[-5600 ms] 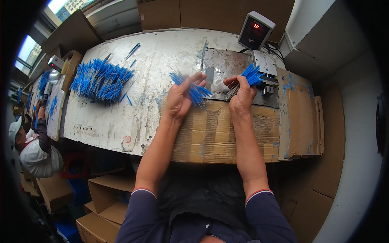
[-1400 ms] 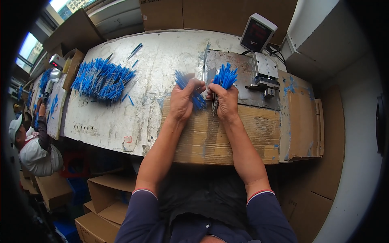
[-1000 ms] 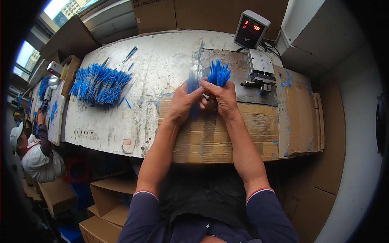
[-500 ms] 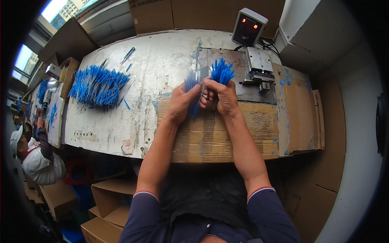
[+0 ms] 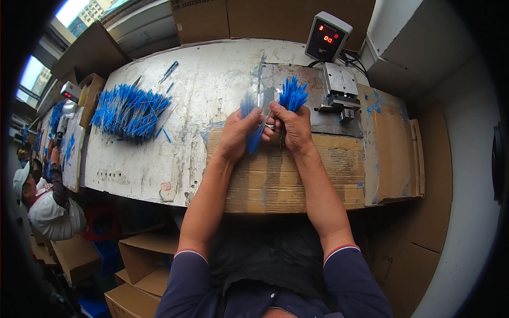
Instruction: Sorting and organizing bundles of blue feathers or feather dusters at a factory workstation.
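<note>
My right hand [image 5: 294, 127] is closed round a bunch of thin blue-bristled wire brushes [image 5: 293, 94], their blue ends fanning up above the thumb. Close beside it on the left, my left hand [image 5: 239, 131] grips a few more blue brushes [image 5: 255, 139], smeared by motion. Some of their blue ends stick up past the thumb and others point down below the fingers. Thin pale stems show between the two hands, whose fingertips nearly meet. Both hands are over the cardboard sheet [image 5: 297, 177] at the near side of the worktable.
A large pile of blue brushes [image 5: 130, 111] lies left on the white worktable [image 5: 143, 169], near a screwdriver [image 5: 168, 72]. At right stand a metal fixture [image 5: 342, 95] on a steel plate and a counter box with red digits [image 5: 328, 37]. A co-worker [image 5: 50, 204] sits far left.
The brushes in my left hand have shifted slightly and remain blurred. My right hand keeps its bunch almost in place. The counter box shows different red digits.
</note>
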A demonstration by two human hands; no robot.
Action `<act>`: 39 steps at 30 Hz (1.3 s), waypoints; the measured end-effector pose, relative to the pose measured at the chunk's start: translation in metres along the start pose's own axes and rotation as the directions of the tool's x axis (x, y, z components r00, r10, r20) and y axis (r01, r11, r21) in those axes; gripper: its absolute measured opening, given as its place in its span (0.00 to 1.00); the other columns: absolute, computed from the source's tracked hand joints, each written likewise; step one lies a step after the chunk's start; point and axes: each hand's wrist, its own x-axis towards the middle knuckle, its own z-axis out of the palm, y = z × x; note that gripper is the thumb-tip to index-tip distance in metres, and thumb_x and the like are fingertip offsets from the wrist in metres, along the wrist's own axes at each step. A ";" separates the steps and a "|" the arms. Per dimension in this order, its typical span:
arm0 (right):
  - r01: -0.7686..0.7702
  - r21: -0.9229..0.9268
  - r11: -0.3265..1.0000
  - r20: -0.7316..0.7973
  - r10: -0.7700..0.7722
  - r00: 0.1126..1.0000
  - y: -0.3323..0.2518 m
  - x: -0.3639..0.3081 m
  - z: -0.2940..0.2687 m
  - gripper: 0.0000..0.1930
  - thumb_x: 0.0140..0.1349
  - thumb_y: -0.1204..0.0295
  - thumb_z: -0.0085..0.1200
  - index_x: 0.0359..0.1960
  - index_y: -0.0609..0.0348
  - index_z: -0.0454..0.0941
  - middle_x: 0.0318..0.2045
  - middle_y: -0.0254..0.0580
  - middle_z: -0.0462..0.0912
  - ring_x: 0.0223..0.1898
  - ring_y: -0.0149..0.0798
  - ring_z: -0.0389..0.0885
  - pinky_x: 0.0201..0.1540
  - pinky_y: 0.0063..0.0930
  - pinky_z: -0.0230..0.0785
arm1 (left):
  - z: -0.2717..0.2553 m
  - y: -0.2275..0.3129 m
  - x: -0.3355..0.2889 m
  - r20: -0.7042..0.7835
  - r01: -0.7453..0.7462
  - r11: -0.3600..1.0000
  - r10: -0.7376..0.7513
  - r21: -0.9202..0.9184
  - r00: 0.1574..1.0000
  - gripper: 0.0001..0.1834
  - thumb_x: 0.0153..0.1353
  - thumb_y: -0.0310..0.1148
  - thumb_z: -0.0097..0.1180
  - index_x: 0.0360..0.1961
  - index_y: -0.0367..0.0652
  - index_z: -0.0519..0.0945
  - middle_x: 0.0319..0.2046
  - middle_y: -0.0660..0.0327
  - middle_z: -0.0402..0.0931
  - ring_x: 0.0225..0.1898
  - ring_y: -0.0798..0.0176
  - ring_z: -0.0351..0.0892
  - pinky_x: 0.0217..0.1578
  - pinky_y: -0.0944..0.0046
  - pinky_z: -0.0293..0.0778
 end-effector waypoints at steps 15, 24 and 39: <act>0.186 0.258 0.948 -0.163 -0.148 0.976 -0.005 0.015 -0.018 0.08 0.60 0.76 0.70 0.34 0.60 0.81 0.24 0.38 0.82 0.19 0.30 0.76 0.19 0.23 0.66 | -0.007 0.001 0.001 -0.292 -0.152 0.988 0.150 0.017 0.944 0.14 0.77 0.41 0.50 0.45 0.38 0.71 0.42 0.47 0.82 0.31 0.58 0.86 0.25 0.66 0.85; 0.190 0.107 0.976 -0.054 -0.186 0.981 0.004 0.004 0.002 0.07 0.57 0.80 0.68 0.37 0.63 0.83 0.25 0.34 0.83 0.22 0.29 0.78 0.23 0.24 0.67 | -0.002 -0.005 -0.001 -0.290 -0.151 0.980 0.183 0.129 0.939 0.14 0.74 0.40 0.57 0.44 0.40 0.73 0.33 0.61 0.80 0.21 0.73 0.73 0.16 0.75 0.64; 0.312 -0.276 0.909 -0.124 -0.355 0.926 0.005 -0.001 -0.002 0.05 0.63 0.76 0.65 0.38 0.64 0.84 0.31 0.41 0.86 0.23 0.28 0.79 0.25 0.22 0.71 | -0.027 -0.006 0.006 -0.397 -0.312 0.818 0.523 0.484 0.755 0.09 0.70 0.31 0.64 0.43 0.41 0.75 0.26 0.68 0.76 0.20 0.78 0.69 0.16 0.75 0.62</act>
